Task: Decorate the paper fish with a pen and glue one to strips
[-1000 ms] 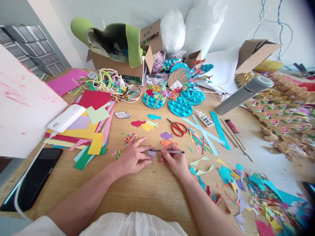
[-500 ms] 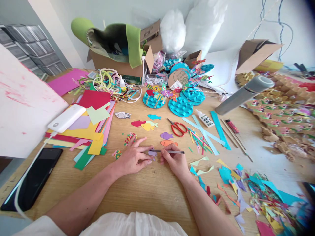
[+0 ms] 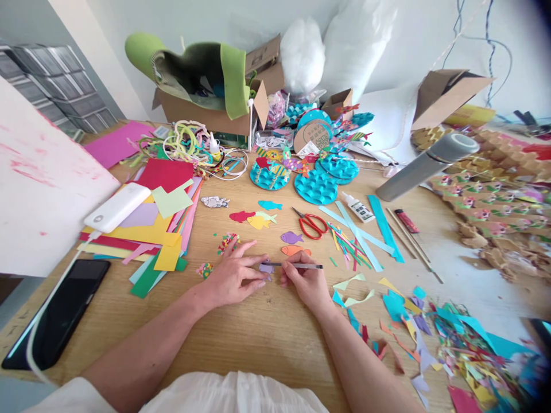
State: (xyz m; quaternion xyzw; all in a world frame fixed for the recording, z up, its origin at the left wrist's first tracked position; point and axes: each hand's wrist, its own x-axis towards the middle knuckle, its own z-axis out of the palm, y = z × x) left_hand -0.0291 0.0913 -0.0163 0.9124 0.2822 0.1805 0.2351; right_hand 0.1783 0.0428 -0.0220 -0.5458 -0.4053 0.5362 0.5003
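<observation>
Right hand (image 3: 303, 281) of yours is pinched on a slim dark pen (image 3: 307, 265), pen lying low, one end reaching left over a small purple cutout (image 3: 267, 269). Can't tell if the tip touches it. Your left hand (image 3: 235, 277) is spread, grasping nothing; fingers rest at the cutout's left side on the table (image 3: 267, 338). Cutout sits between your hands, partly covered.

For clean pen work: pin the paper close to the tip, stand the pen up a bit, use light short strokes. Thin piece will likely skid or curl otherwise. Left fingertips crowd the tip; shift them off the line first.

Just far of your right fingers: orange fish (image 3: 295, 250), close enough for your knuckles to nudge, then a purple fish (image 3: 291, 237). Farther: red-handled scissors (image 3: 314, 226), with paper strips (image 3: 350, 246) and glue bottle (image 3: 359, 207) to their right. Far of your left hand: yellow fish (image 3: 258, 221), red fish (image 3: 241, 216), blue fish (image 3: 270, 205).

Watch the far confetti patch (image 3: 226, 242) by your left fingers and the near confetti patch (image 3: 204, 269) by the wrist; a sweep could scatter both. Paper scraps (image 3: 398, 307) lie near right, beyond your forearm.
</observation>
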